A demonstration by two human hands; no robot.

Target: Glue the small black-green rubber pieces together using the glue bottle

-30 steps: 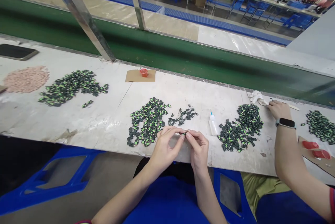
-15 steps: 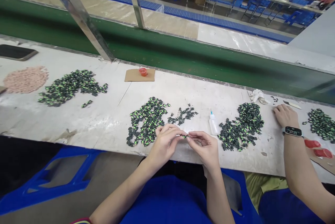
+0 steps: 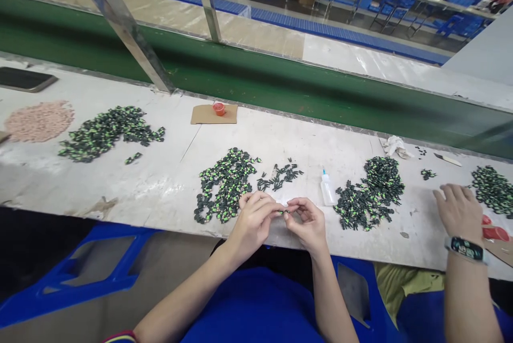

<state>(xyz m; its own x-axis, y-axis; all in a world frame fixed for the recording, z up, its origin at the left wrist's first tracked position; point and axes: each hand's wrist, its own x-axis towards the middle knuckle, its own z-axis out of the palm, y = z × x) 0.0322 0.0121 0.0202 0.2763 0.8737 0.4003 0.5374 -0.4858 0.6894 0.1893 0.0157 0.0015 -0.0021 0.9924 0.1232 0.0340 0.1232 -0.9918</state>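
Note:
Near the table's front edge, my left hand (image 3: 253,218) and my right hand (image 3: 308,222) meet fingertip to fingertip. Both pinch one small black-and-green part (image 3: 284,212), mostly covered by the fingers. A heap of similar black-and-green pieces (image 3: 228,180) lies just beyond my left hand. Small loose black pieces (image 3: 282,174) are scattered behind the hands. To the right of them stands a white squeeze bottle (image 3: 327,189) with a blue needle tip, beside another heap of black-and-green pieces (image 3: 368,193).
A co-worker's hand (image 3: 459,209) with a wrist band is at the right, near a small cluster of pieces (image 3: 428,174). Left lie a further heap (image 3: 112,133) and pink pieces (image 3: 40,121). A red cup (image 3: 218,109) sits on cardboard (image 3: 202,115). A metal post (image 3: 124,28) rises behind.
My right hand has shifted slightly left, its fingers closer around the part. The co-worker's hand has moved right and toward the front, uncovering a small cluster of pieces.

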